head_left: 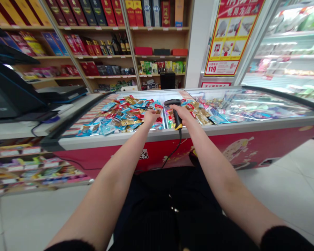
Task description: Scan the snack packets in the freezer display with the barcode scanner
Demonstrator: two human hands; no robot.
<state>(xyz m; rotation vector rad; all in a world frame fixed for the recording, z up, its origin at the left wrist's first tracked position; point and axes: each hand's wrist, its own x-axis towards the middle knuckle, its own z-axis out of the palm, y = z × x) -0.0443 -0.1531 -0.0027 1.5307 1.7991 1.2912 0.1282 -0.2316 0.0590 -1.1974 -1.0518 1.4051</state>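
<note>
Hard to see: and the small packet (159, 111) is mostly covered by fingers, its print too small and blurred to read; the scanner (177, 120) has its handle partly wrapped, and its cable (179, 139) drops over the freezer's front until dark clothing hides it.
Cut off: the machine (13, 87) on the bench (39, 130), at the left edge, lettering blurred.
Left grip (151, 116): pinching the packet over the heap (120, 116) of blue, red and gold packets, forearm angled in from lower left.
Right grip (180, 113): closed round the scanner, just beside the left, forearm slanting in from lower right, black sleeve at the frame's bottom.
Freezer (225, 130): red front, pale rim, white lettering half hidden by the left forearm, an ice-cream picture further right.
Poster (225, 38): red and yellow, "119" clear, "使用方法" above; top line cropped, fine print unreadable.
Shelves (159, 28): boxes and bottles beyond the freezer, labels illegible.
</note>
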